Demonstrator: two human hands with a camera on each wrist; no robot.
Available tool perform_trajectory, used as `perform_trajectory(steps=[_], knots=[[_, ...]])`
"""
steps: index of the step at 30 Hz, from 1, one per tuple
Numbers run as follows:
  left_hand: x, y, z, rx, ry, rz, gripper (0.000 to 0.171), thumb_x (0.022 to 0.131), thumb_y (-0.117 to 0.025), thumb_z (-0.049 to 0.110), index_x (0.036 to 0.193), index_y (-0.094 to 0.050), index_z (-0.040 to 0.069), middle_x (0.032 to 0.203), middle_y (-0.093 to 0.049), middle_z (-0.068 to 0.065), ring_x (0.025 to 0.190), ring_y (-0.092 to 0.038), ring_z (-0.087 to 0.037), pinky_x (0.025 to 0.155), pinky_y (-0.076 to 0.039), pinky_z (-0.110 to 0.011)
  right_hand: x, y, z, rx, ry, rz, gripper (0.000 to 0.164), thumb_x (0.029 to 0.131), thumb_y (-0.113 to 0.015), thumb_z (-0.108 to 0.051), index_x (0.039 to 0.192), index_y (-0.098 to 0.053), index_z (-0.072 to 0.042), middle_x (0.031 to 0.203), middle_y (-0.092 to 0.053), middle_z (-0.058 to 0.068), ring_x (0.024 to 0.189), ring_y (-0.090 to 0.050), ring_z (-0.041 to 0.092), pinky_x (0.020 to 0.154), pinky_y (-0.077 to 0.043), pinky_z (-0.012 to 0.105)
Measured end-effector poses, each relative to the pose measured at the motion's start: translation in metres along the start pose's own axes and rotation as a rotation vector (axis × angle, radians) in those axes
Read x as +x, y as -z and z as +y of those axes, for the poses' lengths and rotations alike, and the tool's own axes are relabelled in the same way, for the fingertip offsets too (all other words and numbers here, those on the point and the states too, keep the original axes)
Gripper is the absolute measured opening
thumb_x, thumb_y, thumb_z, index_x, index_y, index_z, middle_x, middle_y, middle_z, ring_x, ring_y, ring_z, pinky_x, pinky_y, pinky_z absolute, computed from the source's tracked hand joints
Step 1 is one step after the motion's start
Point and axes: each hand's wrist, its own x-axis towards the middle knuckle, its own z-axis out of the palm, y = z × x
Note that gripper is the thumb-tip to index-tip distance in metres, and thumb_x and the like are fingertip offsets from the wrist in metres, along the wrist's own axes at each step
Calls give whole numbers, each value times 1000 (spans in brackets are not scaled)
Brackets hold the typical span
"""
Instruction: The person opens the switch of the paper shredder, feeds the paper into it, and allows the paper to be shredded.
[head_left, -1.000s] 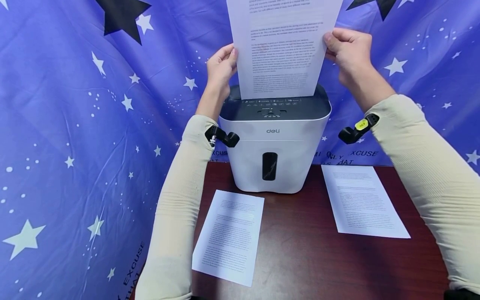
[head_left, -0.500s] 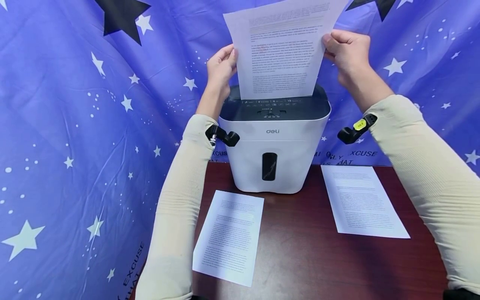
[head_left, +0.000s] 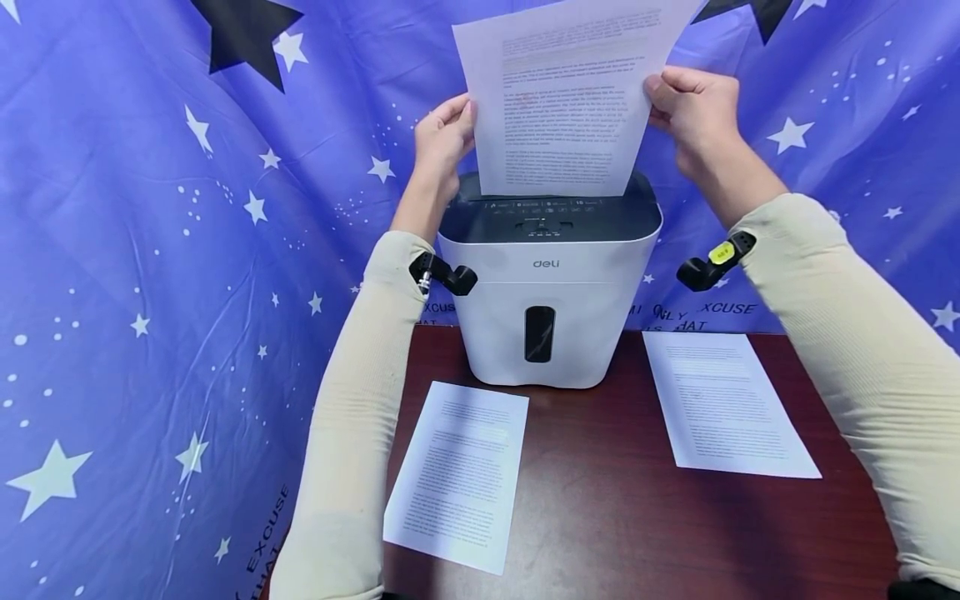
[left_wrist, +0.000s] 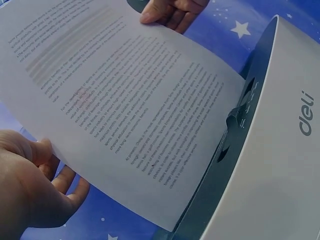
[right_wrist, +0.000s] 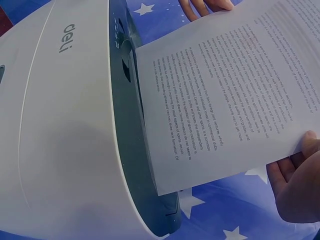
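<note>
A printed sheet of paper (head_left: 562, 108) stands upright over a white paper shredder (head_left: 540, 292) with a dark top marked "deli". Its lower edge meets the slot in the dark top (right_wrist: 131, 125), as both wrist views show. My left hand (head_left: 444, 137) pinches the sheet's left edge between thumb and fingers. At the right edge, my right hand (head_left: 697, 108) grips the paper the same way, thumb on the near face. The sheet's top part leans back and bends a little. In the left wrist view the left hand (left_wrist: 40, 185) has its thumb at the paper's edge.
Two more printed sheets lie on the dark red table (head_left: 600, 492): a left sheet (head_left: 461, 475) in front of the shredder and a right sheet (head_left: 731, 404) beside it. A blue curtain with stars (head_left: 187, 250) hangs close behind and to the left.
The sheet's upper part, nearly straight a second ago, has tipped so its top left corner shows. The right hand has come down very slightly. Both hands keep their hold.
</note>
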Motion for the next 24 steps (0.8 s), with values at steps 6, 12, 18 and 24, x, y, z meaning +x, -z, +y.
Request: perform_trajectory(steps=[6,12,18,24], knots=[[-3,3,2,32,31,4,28,101,-63,13,127,-72,10,121,-73,-6,101,-69,-14,96,-55,-27,1,1,0,-3,-9,-15,16,91,-73,-1,105,-80,-2,78,-75,3,74,-70,16,65,-57,20],[-3,4,3,42,57,1,27,102,-61,12,127,-72,8,114,-74,-8,97,-70,-16,94,-55,-28,2,0,0,11,-69,-2,15,90,-73,1,103,-80,-2,74,-75,3,68,-69,14,62,-57,21],[-1,4,2,42,90,-1,28,103,-60,10,128,-70,7,126,-73,-11,107,-71,-20,98,-54,-29,4,-1,0,-2,-125,17,19,90,-74,0,107,-80,-3,73,-75,2,68,-68,13,61,-57,21],[2,4,2,37,121,5,29,102,-60,9,130,-70,7,130,-71,-10,114,-70,-19,102,-52,-29,6,-1,3,-6,-178,29,20,91,-72,0,109,-79,-4,73,-75,1,67,-68,13,61,-56,21]])
